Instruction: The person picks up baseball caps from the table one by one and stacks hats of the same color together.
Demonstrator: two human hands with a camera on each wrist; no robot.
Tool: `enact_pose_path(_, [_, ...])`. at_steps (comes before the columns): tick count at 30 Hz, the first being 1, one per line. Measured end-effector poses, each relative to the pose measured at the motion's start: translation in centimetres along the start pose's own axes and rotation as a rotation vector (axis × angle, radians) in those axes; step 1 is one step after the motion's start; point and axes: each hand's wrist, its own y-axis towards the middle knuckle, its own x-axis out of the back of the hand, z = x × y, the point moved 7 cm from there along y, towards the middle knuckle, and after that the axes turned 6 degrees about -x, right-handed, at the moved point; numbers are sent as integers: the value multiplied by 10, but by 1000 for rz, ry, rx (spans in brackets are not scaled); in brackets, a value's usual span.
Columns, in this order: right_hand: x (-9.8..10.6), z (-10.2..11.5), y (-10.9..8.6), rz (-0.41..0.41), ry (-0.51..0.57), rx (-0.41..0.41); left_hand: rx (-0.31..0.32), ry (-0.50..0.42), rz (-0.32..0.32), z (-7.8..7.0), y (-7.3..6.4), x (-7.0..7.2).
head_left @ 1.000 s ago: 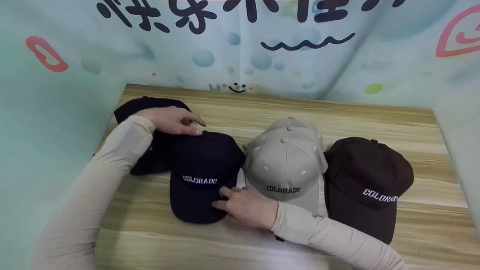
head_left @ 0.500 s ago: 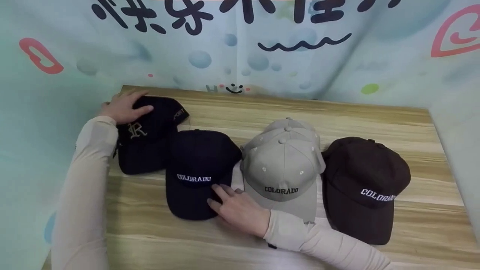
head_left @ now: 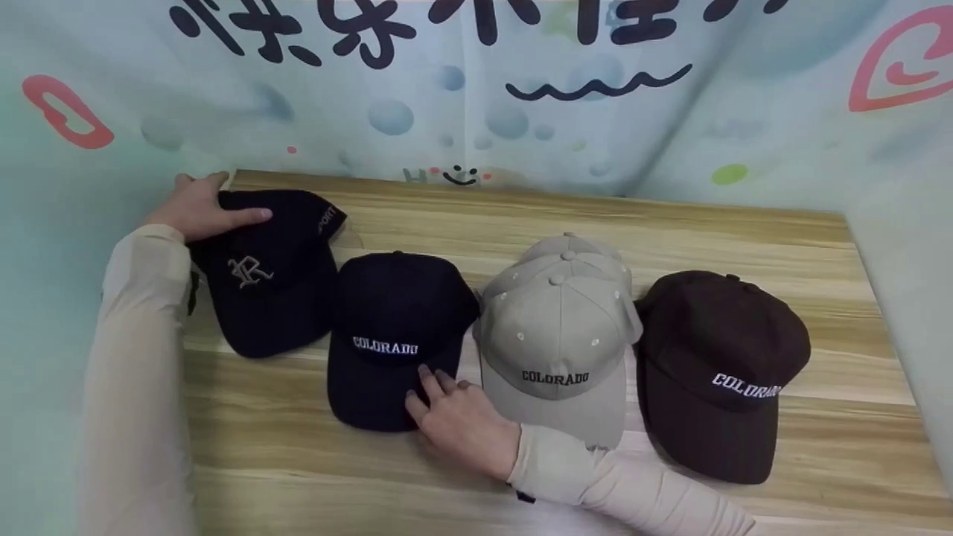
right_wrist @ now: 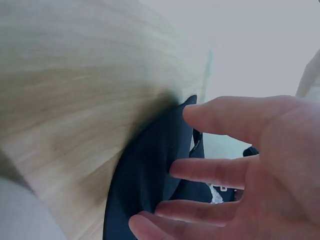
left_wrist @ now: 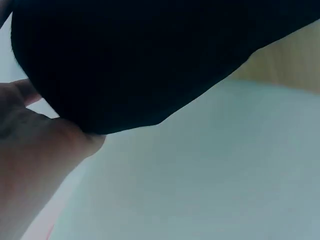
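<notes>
A dark cap with an R emblem lies at the back left, its crown tilted. My left hand grips it at the left of the crown, thumb across the top and two fingers showing past the back edge. In the left wrist view, the dark crown hides most of those fingers. Beside it sits a navy cap with white COLORADO lettering. My right hand reaches over the right front of its brim, fingers extended and spread. The right wrist view shows these fingertips against the dark brim.
Several grey caps are nested in a stack right of the navy one. A dark brown COLORADO cap lies at the far right. Patterned cloth encloses the wooden table at the back and sides.
My left hand went from the navy cap's top to the R cap's crown, and that cap has shifted left and turned slightly. The right hand stays at the navy brim.
</notes>
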Motion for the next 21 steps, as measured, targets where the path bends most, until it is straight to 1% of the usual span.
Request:
enact_pose_path(3, [-1,-1,3,39,16,-11,-1,1,20,-7,-6,8])
enact_pose_path(6, [-2,-3,6,90,62,-17,-23,-39,12,-14,-14,15])
enact_pose_path(9, [-4,-9,9,134,119,-28,-63,-90,-4,-21,-24,21])
enact_pose_path(11, [-4,-13,11,146,149,-36,-96,-99,-6,-29,-30,27])
enact_pose_path(14, [-2,-19,15,147,202,-48,-127,-54,12,-43,-40,36])
enact_pose_path(17, [-1,-21,17,132,230,-51,-150,5,40,-60,-50,45])
enact_pose_path(18, [-1,-21,17,130,237,-49,-156,21,41,-65,-52,48])
enact_pose_path(21, [-2,-19,18,123,235,-41,-172,35,50,-81,-61,55])
